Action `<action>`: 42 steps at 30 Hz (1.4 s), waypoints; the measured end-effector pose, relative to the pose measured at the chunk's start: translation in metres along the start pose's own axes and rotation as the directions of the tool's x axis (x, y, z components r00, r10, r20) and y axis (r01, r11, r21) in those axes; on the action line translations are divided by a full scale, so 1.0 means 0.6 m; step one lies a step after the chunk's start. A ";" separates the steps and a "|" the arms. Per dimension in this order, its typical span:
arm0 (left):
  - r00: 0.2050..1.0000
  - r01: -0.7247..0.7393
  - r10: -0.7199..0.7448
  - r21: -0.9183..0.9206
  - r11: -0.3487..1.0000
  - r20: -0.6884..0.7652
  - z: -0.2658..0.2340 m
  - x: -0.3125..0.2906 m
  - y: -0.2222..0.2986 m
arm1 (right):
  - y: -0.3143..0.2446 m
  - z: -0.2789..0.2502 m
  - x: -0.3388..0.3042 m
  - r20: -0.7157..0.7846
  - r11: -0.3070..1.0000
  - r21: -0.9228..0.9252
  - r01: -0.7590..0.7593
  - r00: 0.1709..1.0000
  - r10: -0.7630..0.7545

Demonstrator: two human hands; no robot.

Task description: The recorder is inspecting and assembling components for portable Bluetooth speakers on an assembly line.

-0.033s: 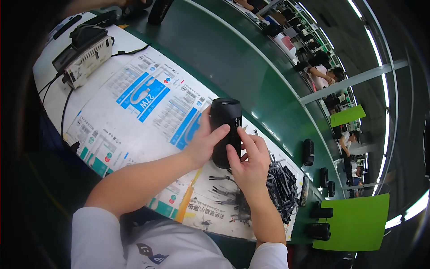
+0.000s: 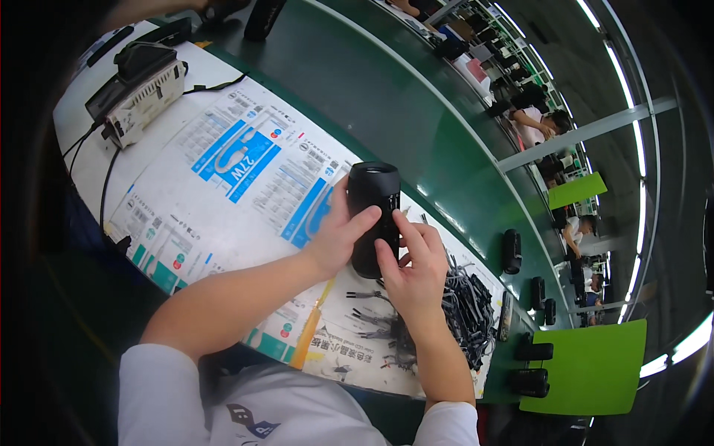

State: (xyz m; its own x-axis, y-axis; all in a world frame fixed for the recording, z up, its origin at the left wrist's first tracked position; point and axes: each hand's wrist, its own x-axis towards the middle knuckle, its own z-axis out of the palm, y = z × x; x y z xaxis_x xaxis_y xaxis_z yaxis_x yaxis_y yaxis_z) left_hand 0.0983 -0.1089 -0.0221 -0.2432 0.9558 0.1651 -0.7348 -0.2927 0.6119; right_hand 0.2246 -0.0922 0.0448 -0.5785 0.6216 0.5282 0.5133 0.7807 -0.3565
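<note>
A black cylindrical speaker (image 2: 374, 195) stands roughly upright above the near edge of the paper-covered table, held between both hands. My left hand (image 2: 338, 236) wraps its left side, the thumb lying across the front. On the right side, my right hand (image 2: 418, 260) grips the speaker with thumb and fingertips by a strip of small details along its body. Whether a small part sits under those fingertips cannot be made out. Just beyond my right hand lies a heap of short black cables (image 2: 470, 312), with several loose ones spread below the speaker.
A green conveyor belt (image 2: 387, 97) runs past the table, carrying several black speakers (image 2: 512, 251). At left stands a grey-white device (image 2: 145, 97) with cords. Another person's hand (image 2: 195, 6) shows at top left. A lime-green board (image 2: 595, 372) is at lower right.
</note>
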 end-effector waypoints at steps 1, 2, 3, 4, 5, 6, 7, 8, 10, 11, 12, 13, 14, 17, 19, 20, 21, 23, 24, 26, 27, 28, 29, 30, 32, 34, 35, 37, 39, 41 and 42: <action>1.000 -0.012 0.012 -0.016 1.000 0.003 0.000 0.001 -0.003 | 0.000 -0.002 0.000 0.007 1.000 -0.003 -0.013 1.000 0.013; 0.999 -0.025 0.028 0.083 0.996 -0.031 -0.002 0.001 -0.004 | 0.000 -0.003 0.001 0.012 1.000 -0.006 -0.027 1.000 0.027; 0.998 -0.031 0.040 0.174 0.984 -0.044 0.001 0.004 -0.008 | 0.003 -0.006 0.001 -0.002 1.000 -0.031 0.001 1.000 -0.001; 0.999 0.002 0.007 0.166 0.986 -0.053 0.007 0.001 -0.002 | 0.007 -0.005 -0.001 0.010 1.000 -0.023 0.011 1.000 -0.010; 0.999 -0.012 0.022 0.197 0.980 -0.050 -0.008 0.006 -0.013 | 0.006 -0.003 0.002 0.023 0.999 -0.028 0.031 0.999 -0.031; 0.997 -0.005 0.022 0.203 0.979 -0.079 -0.011 0.005 -0.013 | 0.000 -0.001 0.005 0.052 1.000 0.016 0.009 0.999 -0.010; 0.997 0.015 -0.001 0.170 0.985 -0.083 -0.009 0.003 -0.006 | -0.004 0.001 0.009 0.025 0.998 0.024 0.050 0.998 -0.051; 0.993 0.027 -0.005 0.185 0.982 -0.118 -0.013 0.005 -0.012 | -0.003 0.000 0.008 0.052 1.000 0.014 0.023 0.998 -0.024; 0.997 0.009 0.003 0.134 0.991 -0.083 -0.001 0.003 -0.005 | -0.008 -0.008 0.006 0.102 1.000 -0.005 -0.014 0.995 0.015; 0.998 0.015 -0.007 0.129 0.992 -0.068 0.002 0.003 -0.007 | -0.008 -0.014 0.004 0.128 1.000 0.003 -0.026 0.991 0.026; 0.996 0.057 -0.050 0.102 0.993 -0.068 0.007 0.002 -0.005 | -0.012 -0.025 0.004 0.134 0.999 0.023 -0.041 0.990 0.038; 0.997 0.061 -0.055 0.104 0.993 -0.056 0.014 0.002 -0.001 | -0.009 -0.034 -0.001 0.124 0.999 0.017 -0.046 0.991 0.043; 0.995 0.063 -0.058 0.052 0.997 -0.083 0.020 0.002 0.002 | -0.005 -0.042 -0.007 0.177 0.994 0.021 -0.108 0.979 0.102; 0.993 0.031 -0.028 0.028 0.999 -0.114 0.007 0.005 0.003 | 0.013 -0.029 -0.015 0.257 0.954 0.108 -0.280 0.935 0.245; 0.993 0.018 -0.010 0.067 0.998 -0.117 -0.008 0.009 -0.003 | 0.017 -0.021 -0.010 0.244 0.961 0.147 -0.236 0.950 0.196; 0.992 0.046 -0.041 0.035 0.998 -0.120 -0.013 0.016 -0.014 | 0.014 -0.025 -0.008 0.256 0.937 0.152 -0.316 0.928 0.271; 0.991 0.078 -0.079 -0.013 0.997 -0.110 0.000 0.011 -0.003 | 0.017 -0.026 -0.007 0.241 0.959 0.109 -0.262 0.943 0.230; 0.992 0.018 -0.005 0.106 0.994 -0.124 -0.014 0.018 -0.013 | 0.020 -0.021 -0.006 0.268 0.916 0.141 -0.375 0.905 0.329; 0.994 0.001 0.009 0.084 0.996 -0.112 -0.009 0.020 -0.016 | 0.026 -0.020 -0.005 0.278 0.891 0.192 -0.411 0.894 0.352; 0.995 0.009 -0.004 0.048 0.999 -0.099 -0.013 0.017 -0.003 | 0.017 -0.017 0.002 0.324 0.875 0.140 -0.464 0.856 0.402; 0.996 0.033 -0.033 0.001 0.999 -0.086 -0.007 0.015 0.000 | 0.019 -0.016 0.002 0.326 0.871 0.139 -0.471 0.852 0.409; 0.993 0.066 -0.069 -0.035 0.997 -0.094 0.000 0.014 0.005 | 0.018 -0.019 0.003 0.321 0.869 0.135 -0.475 0.851 0.415; 0.990 0.100 -0.106 -0.073 0.992 -0.096 0.006 0.013 0.007 | 0.017 -0.024 0.005 0.334 0.876 0.158 -0.455 0.860 0.387; 0.987 0.131 -0.140 -0.113 0.985 -0.073 0.007 0.013 0.006 | 0.017 -0.028 0.007 0.339 0.882 0.180 -0.435 0.869 0.360; 0.977 0.210 -0.213 -0.189 0.959 0.005 0.000 0.016 -0.002 | 0.018 -0.050 0.018 0.424 0.904 0.182 -0.387 0.860 0.282; 0.926 0.378 -0.355 -0.253 0.891 0.132 -0.033 0.019 -0.005 | 0.014 -0.067 0.032 0.506 0.888 0.278 -0.366 0.842 0.189; 0.908 0.419 -0.399 -0.283 0.863 0.128 -0.037 0.017 0.009 | 0.013 -0.081 0.044 0.590 0.903 0.272 -0.332 0.799 0.116; 0.896 0.441 -0.394 -0.309 0.843 0.204 -0.033 0.022 0.024 | 0.040 -0.090 0.043 0.439 0.964 0.264 0.031 0.886 -0.149; 0.917 0.391 -0.334 -0.323 0.862 0.219 -0.017 0.023 0.026 | 0.047 -0.102 0.044 0.400 0.971 0.218 0.095 0.899 -0.178; 0.914 0.389 -0.314 -0.327 0.862 0.258 -0.005 0.019 0.026 | 0.048 -0.105 0.047 0.343 0.983 0.061 0.176 0.921 -0.186; 0.911 0.393 -0.317 -0.323 0.861 0.263 0.003 0.017 0.026 | 0.057 -0.097 0.050 0.314 0.974 -0.017 0.226 0.926 -0.210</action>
State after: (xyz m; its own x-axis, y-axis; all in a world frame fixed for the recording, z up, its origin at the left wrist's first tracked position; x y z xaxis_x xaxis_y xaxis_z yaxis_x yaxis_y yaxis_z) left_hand 0.0855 -0.1040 -0.0091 0.1780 0.9709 0.1599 -0.9326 0.1146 0.3424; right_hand 0.2616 -0.0508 0.0931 -0.8422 0.4323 0.3223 0.3798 0.8999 -0.2145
